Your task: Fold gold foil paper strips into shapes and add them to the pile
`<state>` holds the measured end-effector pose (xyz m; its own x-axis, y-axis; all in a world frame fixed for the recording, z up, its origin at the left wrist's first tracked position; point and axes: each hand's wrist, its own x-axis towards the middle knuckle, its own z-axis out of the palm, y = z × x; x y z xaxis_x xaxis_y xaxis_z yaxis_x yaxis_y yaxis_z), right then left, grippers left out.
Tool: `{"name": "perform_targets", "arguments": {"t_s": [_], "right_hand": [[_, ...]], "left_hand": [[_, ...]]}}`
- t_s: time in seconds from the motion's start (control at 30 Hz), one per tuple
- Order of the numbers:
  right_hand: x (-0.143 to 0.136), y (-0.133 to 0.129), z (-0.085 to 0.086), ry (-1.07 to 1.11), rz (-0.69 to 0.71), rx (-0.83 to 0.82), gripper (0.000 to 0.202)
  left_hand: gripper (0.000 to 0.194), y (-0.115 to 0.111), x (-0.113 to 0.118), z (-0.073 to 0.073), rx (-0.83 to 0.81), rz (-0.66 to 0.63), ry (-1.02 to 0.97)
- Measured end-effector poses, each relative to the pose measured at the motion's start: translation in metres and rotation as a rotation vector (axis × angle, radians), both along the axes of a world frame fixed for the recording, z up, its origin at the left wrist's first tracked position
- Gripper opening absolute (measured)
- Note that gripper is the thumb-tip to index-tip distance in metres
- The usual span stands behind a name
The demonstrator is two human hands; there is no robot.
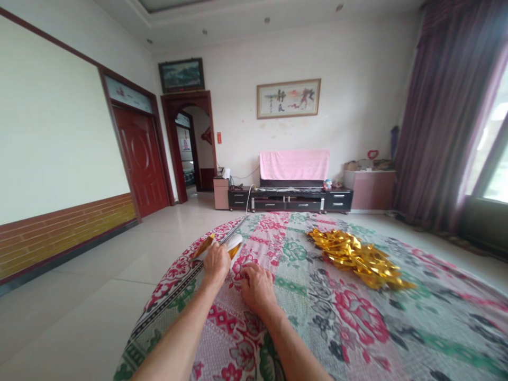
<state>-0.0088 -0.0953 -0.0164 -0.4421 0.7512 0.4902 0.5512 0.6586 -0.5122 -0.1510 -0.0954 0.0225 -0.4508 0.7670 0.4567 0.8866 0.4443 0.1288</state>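
My left hand (216, 263) is closed on a piece of gold foil paper (235, 244) with a white underside. The paper sticks out on both sides of my fist, near the left edge of the patterned cloth. My right hand (259, 286) is just to the right and a little nearer to me, low over the cloth. Its fingers curl inward, and I cannot make out whether something lies between the tips. Farther right, a heap of shiny gold foil pieces (357, 256) lies on the cloth, apart from both hands.
A floral cloth (301, 338) covers the rounded surface before me. Pale floor tiles (91, 312) stretch to its left. Against the far wall stands a low black cabinet (288, 201) with a pink cloth (294, 165) above it. A purple curtain (432, 121) hangs at right.
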Motion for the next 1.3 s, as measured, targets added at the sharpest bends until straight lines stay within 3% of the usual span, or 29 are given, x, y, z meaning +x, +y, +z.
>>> {"name": "perform_targets", "arguments": {"t_s": [0.13, 0.43, 0.6, 0.93, 1.07, 1.23, 1.3], "right_hand": [[0.0, 0.0, -0.001, 0.006, -0.001, 0.015, 0.023], [0.0, 0.0, -0.001, 0.005, -0.003, 0.009, 0.021], [0.0, 0.0, 0.0, -0.004, -0.006, 0.007, 0.021], [0.0, -0.001, 0.002, -0.007, -0.003, 0.004, 0.021], [0.0, 0.0, 0.0, -0.003, -0.003, 0.007, 0.02], [-0.001, 0.002, -0.004, 0.024, 0.003, 0.021, 0.021], [-0.001, 0.001, -0.005, 0.038, -0.001, 0.029, 0.021]], "left_hand": [[0.029, 0.004, 0.007, -0.003, -0.004, -0.012, -0.014], [0.032, 0.001, -0.03, 0.002, 0.009, 0.083, -0.032], [0.032, 0.0, -0.032, 0.0, 0.044, 0.142, -0.068], [0.04, -0.006, -0.036, 0.0, 0.331, 0.094, -0.019], [0.047, -0.007, -0.049, 0.002, 0.36, 0.227, -0.119], [0.058, -0.007, -0.059, 0.0, 0.219, 0.303, -0.397], [0.058, -0.006, -0.06, -0.001, 0.194, 0.315, -0.408]]}}
